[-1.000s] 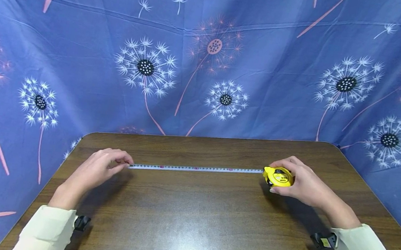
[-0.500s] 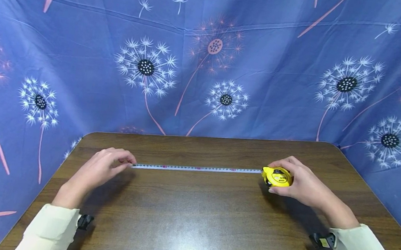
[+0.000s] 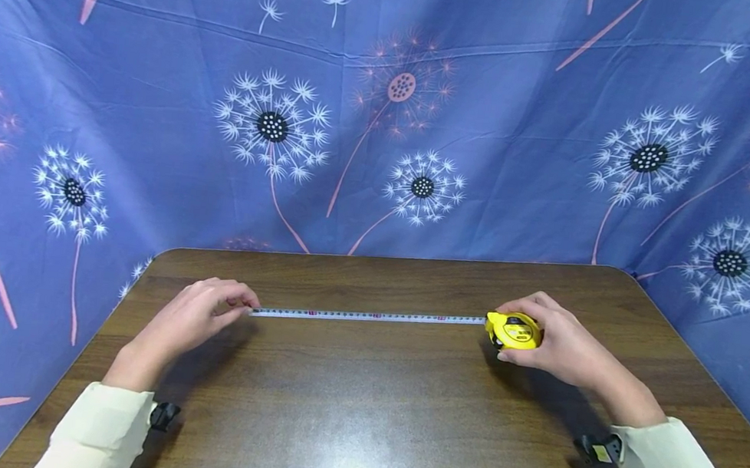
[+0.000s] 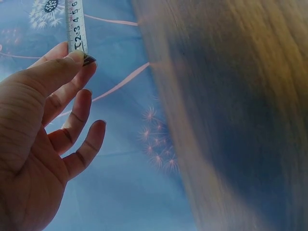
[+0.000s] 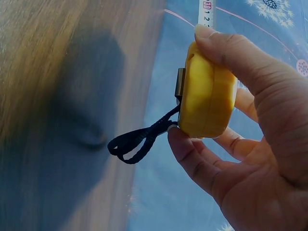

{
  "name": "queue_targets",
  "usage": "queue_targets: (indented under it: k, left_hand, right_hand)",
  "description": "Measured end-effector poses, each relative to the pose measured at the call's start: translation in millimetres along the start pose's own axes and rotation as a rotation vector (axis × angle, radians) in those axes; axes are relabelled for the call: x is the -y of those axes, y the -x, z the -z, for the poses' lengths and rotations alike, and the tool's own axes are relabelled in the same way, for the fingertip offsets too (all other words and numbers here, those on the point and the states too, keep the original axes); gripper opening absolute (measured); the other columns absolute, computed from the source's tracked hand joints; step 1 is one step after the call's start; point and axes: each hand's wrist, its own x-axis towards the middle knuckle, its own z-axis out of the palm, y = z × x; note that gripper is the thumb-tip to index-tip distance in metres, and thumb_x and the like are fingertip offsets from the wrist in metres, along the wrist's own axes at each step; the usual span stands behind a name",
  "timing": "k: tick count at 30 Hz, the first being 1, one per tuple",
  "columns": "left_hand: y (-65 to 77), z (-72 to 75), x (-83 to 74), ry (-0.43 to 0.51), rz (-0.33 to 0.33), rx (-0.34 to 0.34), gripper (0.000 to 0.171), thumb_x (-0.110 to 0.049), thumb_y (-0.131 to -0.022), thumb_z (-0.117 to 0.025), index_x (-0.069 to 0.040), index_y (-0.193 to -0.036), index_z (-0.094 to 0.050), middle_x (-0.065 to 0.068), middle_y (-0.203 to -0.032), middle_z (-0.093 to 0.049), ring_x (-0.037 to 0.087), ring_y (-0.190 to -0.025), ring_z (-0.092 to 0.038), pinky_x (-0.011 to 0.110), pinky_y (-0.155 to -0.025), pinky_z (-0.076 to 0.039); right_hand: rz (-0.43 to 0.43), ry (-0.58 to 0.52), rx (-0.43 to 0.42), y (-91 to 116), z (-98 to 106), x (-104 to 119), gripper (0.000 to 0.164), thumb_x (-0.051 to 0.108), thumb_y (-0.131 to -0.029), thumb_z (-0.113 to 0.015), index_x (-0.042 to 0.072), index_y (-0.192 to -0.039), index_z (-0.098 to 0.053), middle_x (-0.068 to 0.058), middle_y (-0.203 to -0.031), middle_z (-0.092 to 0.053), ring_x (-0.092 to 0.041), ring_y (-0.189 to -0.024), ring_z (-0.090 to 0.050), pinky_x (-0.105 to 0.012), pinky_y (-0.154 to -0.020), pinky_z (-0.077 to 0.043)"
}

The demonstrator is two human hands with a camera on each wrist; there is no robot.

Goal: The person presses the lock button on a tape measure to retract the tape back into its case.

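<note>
A yellow tape measure (image 3: 515, 332) is gripped between the thumb and fingers of my right hand (image 3: 560, 340), raised above the table. Its white blade (image 3: 366, 315) runs out to the left, straight and nearly level. At the far end my left hand (image 3: 195, 314) pinches the blade's tip. The left wrist view shows the thumb and a finger on the dark end hook (image 4: 88, 60), the other fingers spread below. In the right wrist view, a black wrist strap (image 5: 137, 142) hangs from the yellow case (image 5: 207, 94), beside a metal clip (image 5: 180, 83).
The brown wood-grain table (image 3: 344, 385) lies under both hands, casting their shadows. Behind it and along both sides hangs a blue cloth (image 3: 387, 127) with dandelion prints, meeting the table's back edge. A dark wrist device (image 3: 164, 416) sits at the left cuff.
My left hand has moved a little to the right with the blade's tip. My right hand has shifted slightly left with the case, so the visible blade is shorter.
</note>
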Motion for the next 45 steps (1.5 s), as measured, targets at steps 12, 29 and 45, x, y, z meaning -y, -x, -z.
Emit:
queue_targets:
  k: [12, 29, 45]
  left_hand:
    - [-4.1, -6.3, 2.3, 0.004, -0.021, -0.004, 0.022, -0.004, -0.091, -0.078, -0.023, -0.102, -0.074, -0.014, -0.098, -0.072, 0.009, -0.088, -0.067, 0.040, -0.079, -0.056]
    - [-7.9, -8.8, -0.9, 0.012, -0.020, -0.003, 0.019, -0.005, -0.091, -0.078, -0.021, -0.100, -0.074, -0.014, -0.095, -0.072, 0.009, -0.088, -0.066, 0.039, -0.078, -0.056]
    - [-12.1, -9.4, -5.6, 0.035, -0.027, 0.003, 0.017, -0.005, -0.092, -0.077, -0.021, -0.100, -0.074, -0.009, -0.095, -0.073, 0.010, -0.086, -0.066, 0.039, -0.076, -0.056]
  right_hand:
    - [-0.010, -0.023, 0.022, -4.4, -3.6, 4.0, 0.059, 0.030, -0.075, -0.096, 0.018, -0.126, -0.068, -0.006, -0.115, -0.057, -0.020, -0.093, -0.056, -0.029, -0.069, -0.051]
    - [-0.007, -0.015, 0.018, -8.8, -8.4, 7.3, 0.060, 0.027, -0.073, -0.096, 0.017, -0.126, -0.068, -0.006, -0.115, -0.058, -0.021, -0.094, -0.056, -0.031, -0.072, -0.051]
    - [0.022, -0.035, 0.027, -10.5, -10.8, 9.4, 0.059, 0.026, -0.074, -0.096, 0.018, -0.126, -0.068, -0.006, -0.114, -0.058, -0.020, -0.094, -0.056, -0.031, -0.073, -0.051]
